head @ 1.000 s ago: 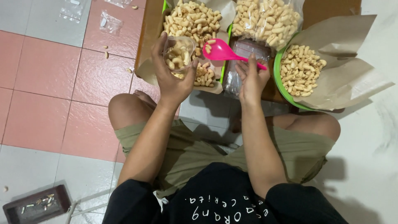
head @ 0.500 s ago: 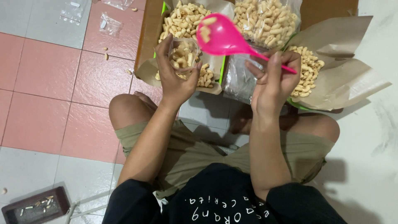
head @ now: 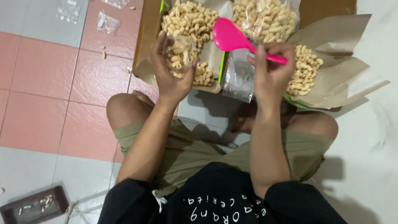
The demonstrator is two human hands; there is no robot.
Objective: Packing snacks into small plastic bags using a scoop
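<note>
The left hand [head: 171, 76] wraps its fingers [head: 159, 52] around a small clear plastic bag of pale puffed snacks [head: 179, 54], above the paper-lined tray of snacks [head: 188, 18]. The right hand [head: 271, 68], fingers closed, grips the handle of a bright pink plastic scoop [head: 232, 37], just beside the bag.

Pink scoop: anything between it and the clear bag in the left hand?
Nothing visible. The pink scoop, gripped by the right hand, sits just right of the clear bag that the left hand holds. Only an open gap over the snack tray lies between them.
</note>
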